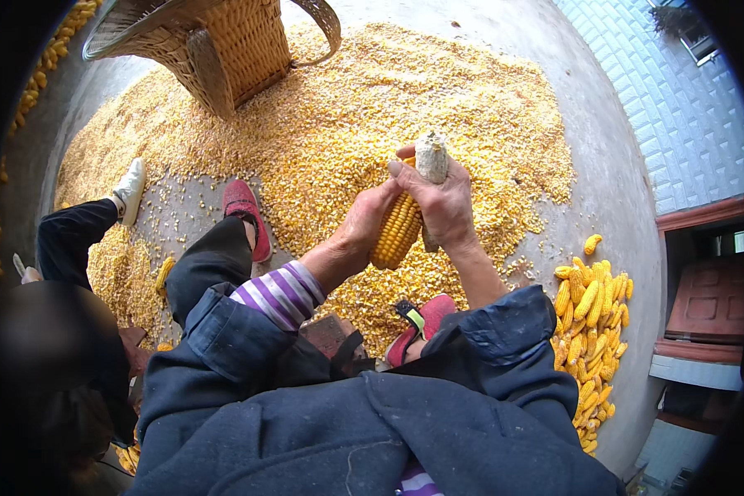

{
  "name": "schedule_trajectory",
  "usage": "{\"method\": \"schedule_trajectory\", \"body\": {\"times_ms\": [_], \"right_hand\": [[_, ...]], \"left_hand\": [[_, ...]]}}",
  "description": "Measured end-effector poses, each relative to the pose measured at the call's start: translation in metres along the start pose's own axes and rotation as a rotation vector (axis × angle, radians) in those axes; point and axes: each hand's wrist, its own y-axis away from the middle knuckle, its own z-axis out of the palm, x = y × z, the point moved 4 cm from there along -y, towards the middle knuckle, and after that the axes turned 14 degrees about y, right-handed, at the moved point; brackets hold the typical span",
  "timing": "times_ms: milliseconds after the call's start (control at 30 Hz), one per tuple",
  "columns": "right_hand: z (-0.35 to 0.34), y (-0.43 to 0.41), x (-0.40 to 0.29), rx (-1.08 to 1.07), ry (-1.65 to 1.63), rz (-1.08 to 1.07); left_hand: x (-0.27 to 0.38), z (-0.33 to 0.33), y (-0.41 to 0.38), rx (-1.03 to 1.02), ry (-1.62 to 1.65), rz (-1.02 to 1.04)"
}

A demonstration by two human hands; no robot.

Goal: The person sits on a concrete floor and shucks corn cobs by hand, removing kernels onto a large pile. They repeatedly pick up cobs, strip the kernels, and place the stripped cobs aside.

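Note:
My left hand (pixel 370 214) grips an ear of yellow corn (pixel 398 232), whose kernel-covered lower end points toward me. Held in my right hand (pixel 444 201) is a pale, stripped corncob (pixel 432 158), its blunt end sticking up above the fingers. Both hands press together, with my right thumb lying across the upper part of the ear. The fingers behind the ear are mostly hidden. Below the hands spreads a wide heap of loose corn kernels (pixel 347 118) on the concrete floor.
A woven basket (pixel 248 49) stands on the kernels at upper left. Whole ears of corn (pixel 589 335) are piled at my right. Another person (pixel 74 248) sits close on my left, one shoe (pixel 132 189) beside the kernels. My red shoes (pixel 248 217) rest at the heap's edge.

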Motion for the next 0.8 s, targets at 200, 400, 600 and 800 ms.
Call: {"method": "schedule_trajectory", "body": {"times_ms": [200, 400, 600, 800], "right_hand": [[-0.008, -0.015, 0.024, 0.184, 0.123, -0.131], [-0.028, -0.018, 0.010, 0.117, -0.147, 0.029], [0.009, -0.002, -0.003, -0.070, -0.093, 0.048], [0.003, -0.006, 0.024, 0.195, 0.120, -0.146]], "left_hand": [[0.005, 0.005, 0.012, 0.089, -0.002, -0.134], [0.022, 0.017, 0.026, -0.259, -0.328, -0.167], [0.015, -0.005, 0.016, 0.078, -1.121, 0.326], [0.012, 0.005, 0.027, -0.029, -0.432, -0.120]]}}
